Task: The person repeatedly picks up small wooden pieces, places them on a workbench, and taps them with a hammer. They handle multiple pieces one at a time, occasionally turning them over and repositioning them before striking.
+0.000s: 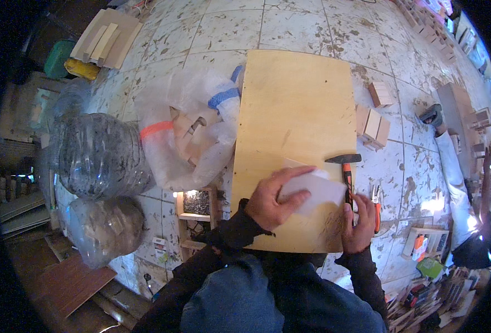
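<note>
My left hand (276,200) is closed on a flat white piece (312,191), with the thumb across its face. The piece is held over the near part of a yellowish wooden board (290,111). A hammer (346,172) with a dark head and an orange-and-black handle lies along the board's right edge, its head pointing away from me. My right hand (360,225) has its thumb and fingers on either side of the handle's near end. Just right of that hand are orange-handled pliers (376,208), partly hidden by the fingers.
A clear plastic bag (173,150) holding wooden pieces touches the board's left side. Wrapped bundles (98,155) stand farther left. Wooden blocks (373,127) sit on the tiled floor (217,33) to the right. A wooden frame (197,215) lies near my left forearm; wood scraps (434,299) pile up at lower right.
</note>
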Tool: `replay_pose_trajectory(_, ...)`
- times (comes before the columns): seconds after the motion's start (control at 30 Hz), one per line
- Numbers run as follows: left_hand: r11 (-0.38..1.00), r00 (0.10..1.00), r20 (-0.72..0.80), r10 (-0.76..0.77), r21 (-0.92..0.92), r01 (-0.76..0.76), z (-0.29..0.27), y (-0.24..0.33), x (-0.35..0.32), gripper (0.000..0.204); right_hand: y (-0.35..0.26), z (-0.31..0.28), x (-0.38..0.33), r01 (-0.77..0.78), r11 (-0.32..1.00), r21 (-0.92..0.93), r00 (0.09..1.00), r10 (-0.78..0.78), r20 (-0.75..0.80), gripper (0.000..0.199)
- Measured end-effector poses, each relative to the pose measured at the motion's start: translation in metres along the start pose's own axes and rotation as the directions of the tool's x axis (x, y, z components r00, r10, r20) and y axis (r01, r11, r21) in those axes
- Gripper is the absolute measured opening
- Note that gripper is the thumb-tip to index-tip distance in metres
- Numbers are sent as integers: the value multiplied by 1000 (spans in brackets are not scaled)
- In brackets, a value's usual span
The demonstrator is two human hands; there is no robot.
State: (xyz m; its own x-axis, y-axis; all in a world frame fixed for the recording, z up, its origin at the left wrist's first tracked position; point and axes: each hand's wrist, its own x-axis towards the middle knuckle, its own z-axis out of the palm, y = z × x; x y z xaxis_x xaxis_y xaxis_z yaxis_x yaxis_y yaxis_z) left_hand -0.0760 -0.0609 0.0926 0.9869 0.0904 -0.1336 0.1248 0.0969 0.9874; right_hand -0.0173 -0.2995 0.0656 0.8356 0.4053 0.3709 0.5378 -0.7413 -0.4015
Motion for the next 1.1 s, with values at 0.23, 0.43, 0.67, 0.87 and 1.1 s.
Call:
replay_pose_trajectory(0.23, 969, 979, 7, 206, 136, -205, 1, 4, 7, 46, 39, -13, 9, -549, 708, 444, 835, 489, 251, 30)
replay_pose_trajectory(0.43, 918, 512, -817, 266, 376, 124, -159, -54, 2, 32, 193, -11, -24, -538, 268, 799, 416, 909, -25, 33)
replay_pose_trajectory(0.67, 413, 570, -776, 271, 629, 659, -221, -146, -15, 49, 235, 34, -31, -620, 778, -99, 624, 414, -663, 41)
replay_pose_trajectory(0.87, 532, 582, -800, 144, 559, 636, -212, -143, -18, 44, 181, 108, 66, -378, 925, -34, 873, 345, -345, 56)
replay_pose_trajectory(1.1, 839, 276, -850, 450, 508, 197, -194, -83, -41, 36, 204, 136, 121, -465, 882, 78, 885, 464, 31, 71)
